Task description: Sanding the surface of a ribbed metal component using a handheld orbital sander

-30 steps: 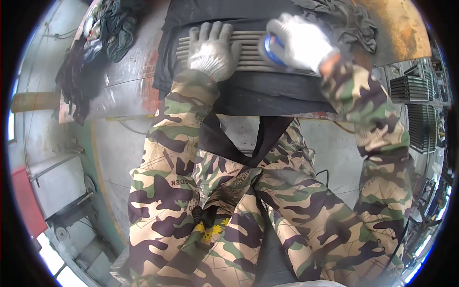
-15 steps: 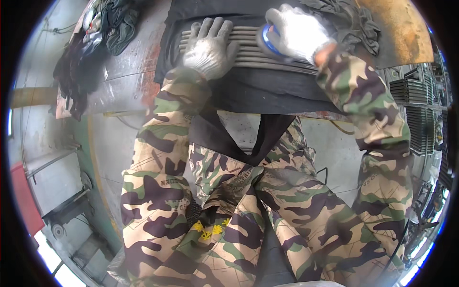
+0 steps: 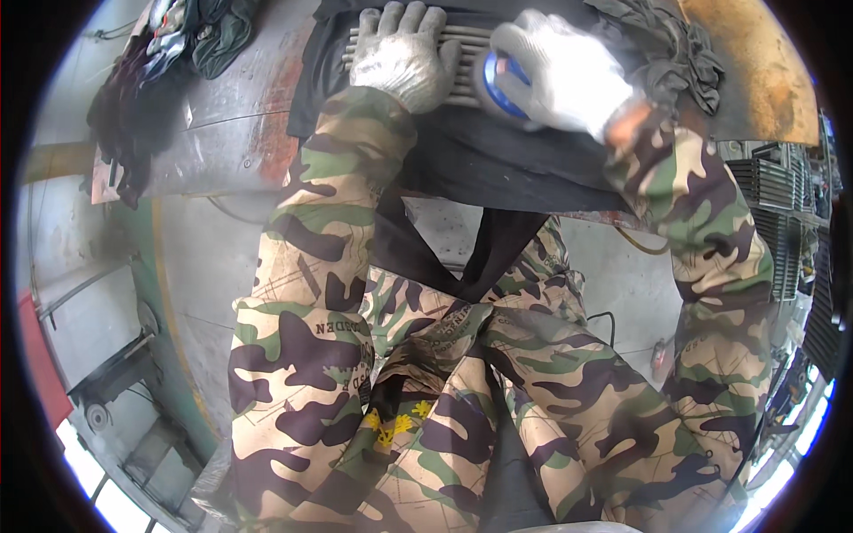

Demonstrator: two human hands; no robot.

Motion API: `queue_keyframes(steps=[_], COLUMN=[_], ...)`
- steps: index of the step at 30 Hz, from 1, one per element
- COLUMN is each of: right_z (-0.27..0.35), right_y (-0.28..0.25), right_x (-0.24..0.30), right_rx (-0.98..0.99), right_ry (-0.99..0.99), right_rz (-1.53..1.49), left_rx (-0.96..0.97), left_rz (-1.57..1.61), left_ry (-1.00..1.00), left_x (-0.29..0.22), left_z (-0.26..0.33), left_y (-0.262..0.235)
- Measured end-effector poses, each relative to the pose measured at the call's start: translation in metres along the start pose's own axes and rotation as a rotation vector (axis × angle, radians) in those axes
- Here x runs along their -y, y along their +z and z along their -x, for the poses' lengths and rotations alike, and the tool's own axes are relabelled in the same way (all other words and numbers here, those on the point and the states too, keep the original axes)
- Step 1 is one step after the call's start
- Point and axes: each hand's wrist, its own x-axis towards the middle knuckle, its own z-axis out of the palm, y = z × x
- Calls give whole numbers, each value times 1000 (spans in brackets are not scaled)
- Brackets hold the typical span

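Observation:
My left hand, in a pale knitted glove, lies flat with fingers spread on the left part of several parallel grey metal rods. My right hand, gloved too, grips a round tool with a blue rim, held over the near side of the rods. Its underside is hidden, and I cannot tell whether it touches the metal. Beneath the rods is a black cloth that hangs over the table's near edge. My right hand covers much of the rods' right part.
Crumpled dark cloth lies to the right, beside a rusty tan board. More dark fabric is heaped on the worn metal tabletop at left. Stacked metal racks stand at far right.
The whole view has shifted, so the table and rods sit higher. My right hand and the blue-rimmed tool have moved toward me across the rods. My left hand stays pressed flat on them.

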Motion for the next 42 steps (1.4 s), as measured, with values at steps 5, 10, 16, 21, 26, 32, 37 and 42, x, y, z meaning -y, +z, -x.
queue_keyframes(steps=[5, 10, 16, 21, 26, 32, 37, 42], right_z=[-5, 21, 3, 18, -4, 8, 21, 37], right_y=[-4, 9, 6, 9, 3, -6, -13, -9], right_x=[-37, -14, -38, -17, -30, -27, -37, -33], right_rx=[-47, 30, 40, 75, -46, -61, -25, -17], right_ry=[195, 10, 180, 61, 116, 65, 186, 68], right_rz=[153, 61, 138, 76, 108, 75, 131, 87], left_rx=[-72, -40, -50, -45, -36, -38, 38, 25], left_rz=[29, -10, -13, 32, -87, -60, 8, 26], left_ry=[90, 38, 48, 53, 95, 86, -7, 6], left_x=[-11, -1, -3, -3, 4, 6, -3, -1], left_z=[-24, -10, -15, -15, -13, -12, -13, -8], left_y=[17, 5, 13, 12, 17, 15, 11, 5])
